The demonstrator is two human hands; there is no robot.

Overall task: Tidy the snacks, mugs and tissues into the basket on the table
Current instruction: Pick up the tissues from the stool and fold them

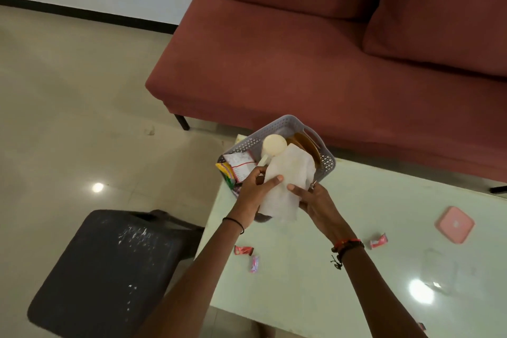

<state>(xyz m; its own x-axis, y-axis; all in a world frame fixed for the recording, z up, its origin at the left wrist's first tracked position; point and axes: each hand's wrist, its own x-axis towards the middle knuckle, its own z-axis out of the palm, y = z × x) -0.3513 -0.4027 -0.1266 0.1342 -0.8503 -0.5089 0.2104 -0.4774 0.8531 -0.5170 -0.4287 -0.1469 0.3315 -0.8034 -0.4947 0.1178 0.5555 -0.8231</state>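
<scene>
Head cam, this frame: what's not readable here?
All in the head view:
- Grey perforated plastic basket: near side hidden behind the white tissue sheet that the left hand and right hand hold.
- Cream mug: body covered by the tissue; only rim and handle show.
- Brown item in the basket: half hidden, kind unclear.
- Snack packets: print too small.
- Clear object on the pale table: too faint to identify.

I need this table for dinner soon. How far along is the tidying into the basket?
Partly done: a white mug and snack packets sit in the grey basket. In hand: the left hand and right hand hold a white tissue over it. Left: three wrapped sweets lie on the table, plus a pink box, if it counts.
</scene>
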